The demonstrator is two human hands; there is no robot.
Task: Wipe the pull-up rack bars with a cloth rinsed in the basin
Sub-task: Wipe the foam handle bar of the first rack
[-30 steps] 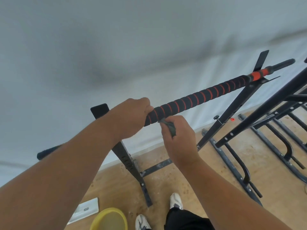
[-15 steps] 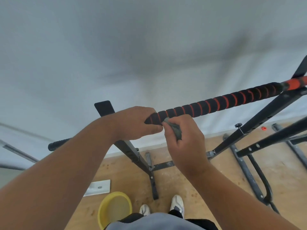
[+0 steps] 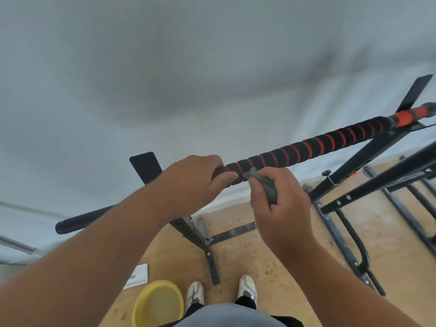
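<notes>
One yellow basin (image 3: 157, 303) sits on the wooden floor (image 3: 295, 256) beside the person's white shoes (image 3: 220, 292), low in the view; its inside looks pale yellow, and whether it holds water cannot be told. Above it, the left hand (image 3: 195, 182) is clenched around the black foam bar with orange rings (image 3: 306, 147), fingers wrapped over the top and the thumb pressed along the near side. Just to its right, the right hand (image 3: 280, 204) pinches a small grey-green cloth (image 3: 264, 185) between thumb and curled fingers, the cloth's upper tip touching the underside of the bar. The bar runs up to the right onto the black rack frame (image 3: 354, 168).
</notes>
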